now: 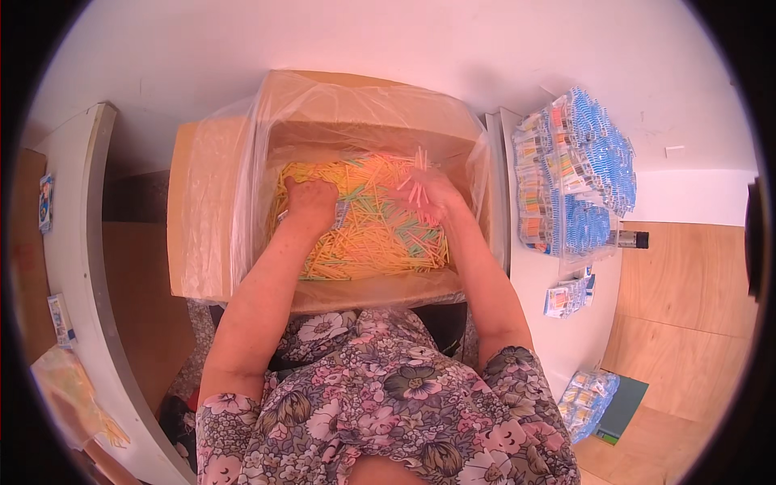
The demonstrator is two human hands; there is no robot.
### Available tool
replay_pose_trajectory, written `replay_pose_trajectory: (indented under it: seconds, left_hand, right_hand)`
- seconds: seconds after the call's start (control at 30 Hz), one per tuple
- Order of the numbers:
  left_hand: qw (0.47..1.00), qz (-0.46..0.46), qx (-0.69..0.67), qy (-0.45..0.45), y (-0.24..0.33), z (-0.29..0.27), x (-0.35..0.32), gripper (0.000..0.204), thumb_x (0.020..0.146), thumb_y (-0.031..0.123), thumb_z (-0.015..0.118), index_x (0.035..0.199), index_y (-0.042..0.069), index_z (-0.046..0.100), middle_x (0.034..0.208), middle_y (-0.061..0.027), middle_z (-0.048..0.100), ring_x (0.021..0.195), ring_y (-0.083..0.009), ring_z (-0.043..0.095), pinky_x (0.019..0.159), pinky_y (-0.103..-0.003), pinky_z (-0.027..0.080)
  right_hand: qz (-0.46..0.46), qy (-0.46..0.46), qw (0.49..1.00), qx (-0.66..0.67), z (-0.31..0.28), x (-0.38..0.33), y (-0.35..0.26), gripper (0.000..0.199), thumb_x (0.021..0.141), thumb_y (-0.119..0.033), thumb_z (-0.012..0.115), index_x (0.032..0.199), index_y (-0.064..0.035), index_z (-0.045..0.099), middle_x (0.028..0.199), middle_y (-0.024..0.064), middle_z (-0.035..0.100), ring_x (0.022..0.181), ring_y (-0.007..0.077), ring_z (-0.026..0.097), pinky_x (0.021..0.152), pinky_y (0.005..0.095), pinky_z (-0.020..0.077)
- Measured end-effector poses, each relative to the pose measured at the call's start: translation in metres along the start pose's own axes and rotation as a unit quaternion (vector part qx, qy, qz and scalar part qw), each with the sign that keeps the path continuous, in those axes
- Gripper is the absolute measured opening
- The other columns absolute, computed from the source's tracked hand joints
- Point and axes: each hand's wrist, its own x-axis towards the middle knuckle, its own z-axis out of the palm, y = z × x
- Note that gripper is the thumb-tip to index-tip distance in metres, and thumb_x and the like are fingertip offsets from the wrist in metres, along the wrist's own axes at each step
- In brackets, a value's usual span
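A cardboard box [347,97] lined with clear plastic stands in front of me, holding a deep heap of thin sticks [372,242] in yellow, orange, pink and green. Inside it, my left hand [313,200] is closed and pressed low on the yellow sticks at the left; what its fingers hold is hidden. Just beside that wrist a small blue-and-white striped packet [342,214] peeks out. My right hand [432,194] is at the right side of the heap, palm partly turned up, gripping several pink sticks [419,188] that point in different directions.
To the right, a clear plastic bin [558,202] overflows with blue-and-white packets on a white surface [529,299]. A few loose packets [568,297] lie nearer me, with a bagged bundle [590,400] beyond. At left, a white panel edge [101,242] runs alongside the box.
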Motion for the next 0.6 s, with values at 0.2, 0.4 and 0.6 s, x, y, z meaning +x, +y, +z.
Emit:
replay_pose_trajectory:
  seconds: [0.2,0.4,0.6]
  left_hand:
    - [1.0,0.006,0.029,0.006,0.0,0.004,0.001,0.02,0.076,0.004,0.053,0.09,0.009,0.067,0.087,-0.0083,0.068,0.084,-0.0218,0.065,0.086,-0.052,0.037]
    - [0.999,0.011,0.025,0.019,-0.001,0.008,0.002,0.019,0.076,0.005,0.053,0.089,0.009,0.067,0.086,-0.0085,0.068,0.083,-0.0219,0.066,0.085,-0.051,0.038]
    - [0.999,0.024,0.014,0.025,0.0,0.005,0.004,0.019,0.075,0.005,0.055,0.089,0.01,0.067,0.087,-0.0081,0.068,0.085,-0.0213,0.066,0.083,-0.049,0.039]
  right_hand:
    - [-0.036,-0.006,0.993,0.113,0.007,0.038,0.009,0.023,0.093,-0.014,0.047,0.103,0.0067,0.047,0.094,0.022,0.058,0.086,0.0354,0.063,0.072,0.0467,0.0556]
    - [-0.074,0.023,0.977,0.197,0.011,0.049,0.018,0.018,0.095,-0.012,0.044,0.107,0.0009,0.047,0.094,0.0154,0.059,0.086,0.0294,0.064,0.073,0.0458,0.0569]
    - [-0.075,-0.036,0.985,0.15,0.002,0.041,0.031,0.011,0.095,-0.017,0.047,0.094,-0.0059,0.046,0.073,0.0038,0.051,0.063,0.018,0.056,0.059,0.0379,0.0539]
